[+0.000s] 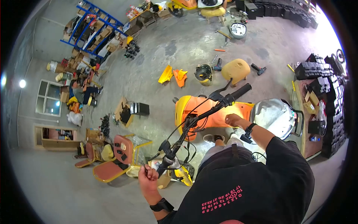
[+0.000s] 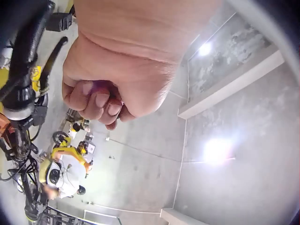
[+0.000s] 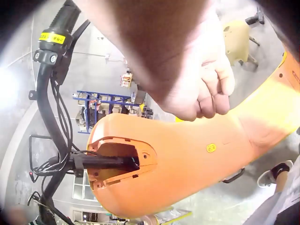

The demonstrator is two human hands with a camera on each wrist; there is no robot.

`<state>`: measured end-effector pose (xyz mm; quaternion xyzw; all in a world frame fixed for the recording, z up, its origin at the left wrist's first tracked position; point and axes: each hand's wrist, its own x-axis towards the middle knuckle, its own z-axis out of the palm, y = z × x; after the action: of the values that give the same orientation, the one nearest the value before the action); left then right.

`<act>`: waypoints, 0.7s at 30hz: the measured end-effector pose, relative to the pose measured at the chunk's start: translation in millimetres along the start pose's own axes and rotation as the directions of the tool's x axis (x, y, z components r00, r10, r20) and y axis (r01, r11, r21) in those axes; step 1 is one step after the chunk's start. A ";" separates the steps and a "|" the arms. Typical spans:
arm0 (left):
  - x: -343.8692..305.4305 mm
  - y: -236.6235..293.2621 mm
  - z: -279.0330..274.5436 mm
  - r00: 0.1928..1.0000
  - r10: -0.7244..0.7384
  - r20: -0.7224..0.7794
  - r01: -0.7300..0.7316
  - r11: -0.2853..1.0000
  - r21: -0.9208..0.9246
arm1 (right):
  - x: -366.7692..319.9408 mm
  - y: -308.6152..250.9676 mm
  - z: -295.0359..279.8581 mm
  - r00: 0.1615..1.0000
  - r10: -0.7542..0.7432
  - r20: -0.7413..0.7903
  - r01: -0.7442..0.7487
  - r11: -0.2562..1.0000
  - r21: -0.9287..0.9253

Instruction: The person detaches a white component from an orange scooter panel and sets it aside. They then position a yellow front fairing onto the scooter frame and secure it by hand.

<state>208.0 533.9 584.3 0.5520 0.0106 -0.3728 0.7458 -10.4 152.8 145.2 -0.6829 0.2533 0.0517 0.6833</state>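
1. The stripped handlebar of the orange scooter runs between the two hands. Its black end grip lies just beside the left hand.
2. The left hand's fingers are curled tight. Whether they pinch something small cannot be told.
3. The right hand rests on the orange body panel. Its fingers are curled under and hold nothing that shows, which probably steadies the scooter.
4. Below those fingers, the panel opening exposes the stem and loose cables, which suggests the covers are off for access.
5. Well apart from both hands, yellow panels lie on the floor, and a red chair stands near the left hand.
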 end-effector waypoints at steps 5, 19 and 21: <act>-29.8 -20.4 -32.8 0.986 0.021 -0.166 -0.027 0.999 -0.032 | -52.0 7.7 -0.1 0.995 0.022 -0.101 -0.072 0.851 -0.521; 21.6 -23.2 -137.8 0.958 -0.119 -0.261 0.071 0.980 -0.187 | -110.2 -146.0 32.5 0.906 0.410 0.103 -0.222 0.668 -0.710; 38.3 -24.9 -157.2 0.960 -0.163 -0.229 0.124 0.977 -0.175 | -111.2 -163.5 43.8 0.920 0.388 0.060 -0.232 0.660 -0.714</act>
<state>283.8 641.0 486.3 0.5298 0.1714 -0.3541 0.7514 -26.6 215.3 337.2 -0.8256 0.2556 0.3296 0.3800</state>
